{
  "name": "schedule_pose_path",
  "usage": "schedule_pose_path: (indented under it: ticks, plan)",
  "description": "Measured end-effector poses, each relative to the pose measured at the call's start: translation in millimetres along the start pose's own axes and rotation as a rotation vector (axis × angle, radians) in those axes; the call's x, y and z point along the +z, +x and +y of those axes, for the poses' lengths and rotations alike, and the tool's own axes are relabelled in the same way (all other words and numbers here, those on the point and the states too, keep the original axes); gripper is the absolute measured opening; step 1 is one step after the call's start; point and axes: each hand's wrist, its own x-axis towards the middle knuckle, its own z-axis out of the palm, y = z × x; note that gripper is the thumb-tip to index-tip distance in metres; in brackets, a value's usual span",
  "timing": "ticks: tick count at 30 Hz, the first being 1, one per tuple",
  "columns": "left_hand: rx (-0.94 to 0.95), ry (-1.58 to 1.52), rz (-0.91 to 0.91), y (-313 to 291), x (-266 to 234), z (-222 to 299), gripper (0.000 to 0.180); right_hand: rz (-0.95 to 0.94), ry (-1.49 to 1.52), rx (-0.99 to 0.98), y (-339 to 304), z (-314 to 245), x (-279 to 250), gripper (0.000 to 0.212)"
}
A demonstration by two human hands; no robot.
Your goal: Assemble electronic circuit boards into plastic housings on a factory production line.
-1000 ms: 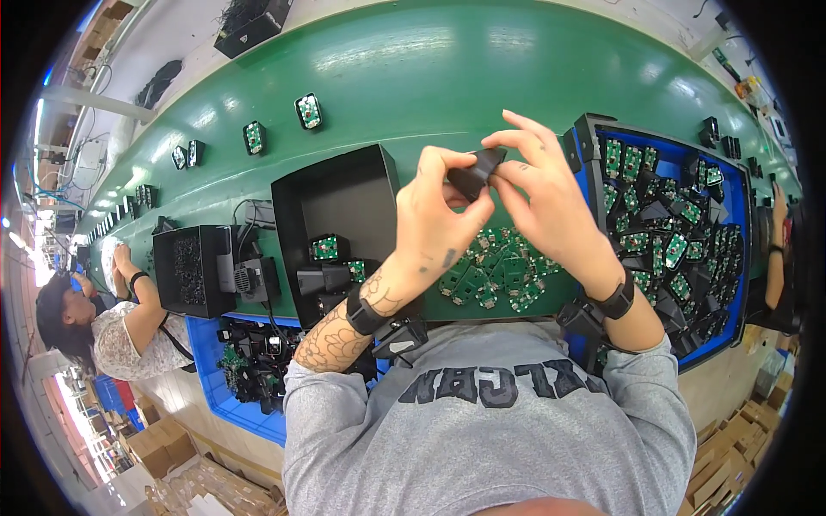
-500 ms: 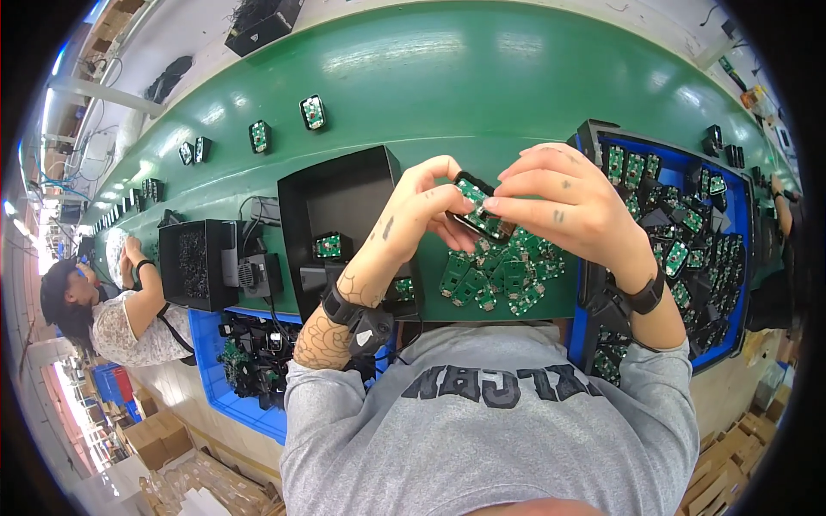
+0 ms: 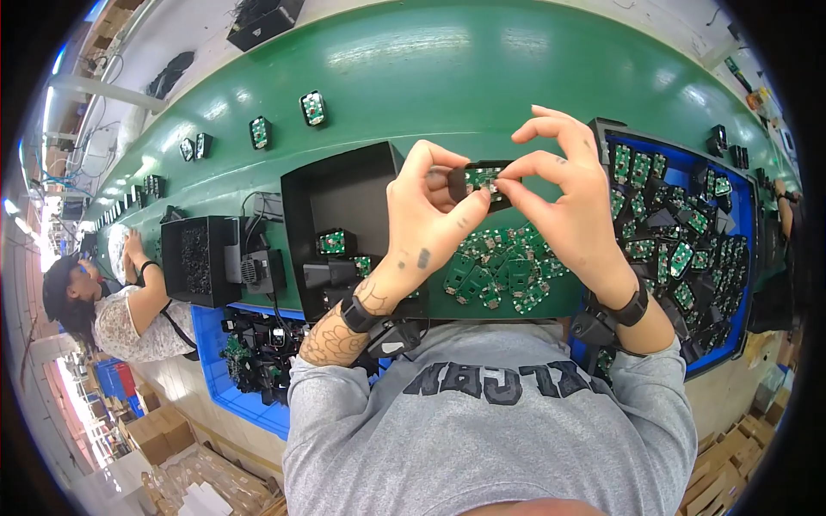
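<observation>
Above the bench, my left hand [image 3: 430, 219] is closed around a small black plastic housing [image 3: 457, 186], its thumb lying on the front. A green circuit board [image 3: 482, 178] with small components sits in that housing. At the board's right end, the thumb and index finger of my right hand [image 3: 572, 202] pinch together, while its other fingers are raised and spread. Whether a tiny part is between those fingertips is too small to tell. Just below both hands, loose green circuit boards [image 3: 508, 273] lie in a pile on the green bench [image 3: 413, 95].
A black bin [image 3: 344, 193] with several housings stands left of the pile. Right of me, a blue tray [image 3: 742, 211] holds many boards and housings. Further left are a black box [image 3: 200, 258] of small dark parts, a blue crate [image 3: 249, 404] and a co-worker [image 3: 129, 318].
My hands have turned the housing from a slant to nearly level. My right hand's other fingers have lifted off, leaving a thumb-and-index pinch at the board.
</observation>
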Motion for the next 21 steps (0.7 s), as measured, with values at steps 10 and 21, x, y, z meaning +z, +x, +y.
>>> schedule_pose_path:
  ticks: [10, 21]
  plan:
    - [0.303, 0.245, 0.137, -3, -13, -2, 0.034, -0.01, -0.052, -0.114, -6, -17, 25, 0.017]
    - [0.279, 0.527, 0.014, -12, -68, 29, 0.042, -0.326, -0.217, -0.286, 38, -34, 16, 0.026]
